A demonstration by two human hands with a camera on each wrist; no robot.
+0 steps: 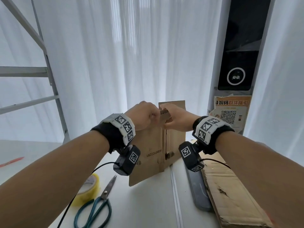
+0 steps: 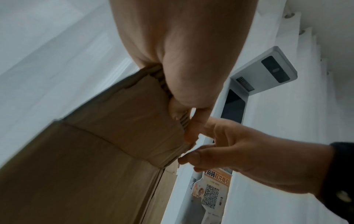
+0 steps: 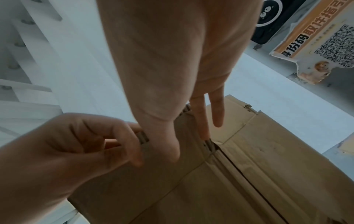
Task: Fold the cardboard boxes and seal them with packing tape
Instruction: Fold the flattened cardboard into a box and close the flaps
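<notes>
A flattened brown cardboard box (image 1: 151, 145) stands on end on the white table (image 1: 148, 203), with a printed number on its near face. My left hand (image 1: 155, 115) pinches the edge of a top flap from the left, fingers curled round it. From the right, my right hand (image 1: 167, 116) holds the neighbouring flap, thumb on one side and fingers on the other. The left wrist view shows the left hand (image 2: 182, 115) and right hand (image 2: 191, 150) on the corrugated flap edge of the box (image 2: 95, 151). The right wrist view shows the right hand (image 3: 191, 144), the left hand (image 3: 134, 151) and the box (image 3: 229, 189).
A yellow tape roll (image 1: 88, 186) and green-handled scissors (image 1: 98, 203) lie at the front left. A second flat cardboard (image 1: 230, 195) and a dark bar (image 1: 199, 191) lie at the right. A red pen (image 1: 11, 162) lies far left. A ladder (image 1: 49, 79), curtains and a kiosk (image 1: 236, 63) stand behind.
</notes>
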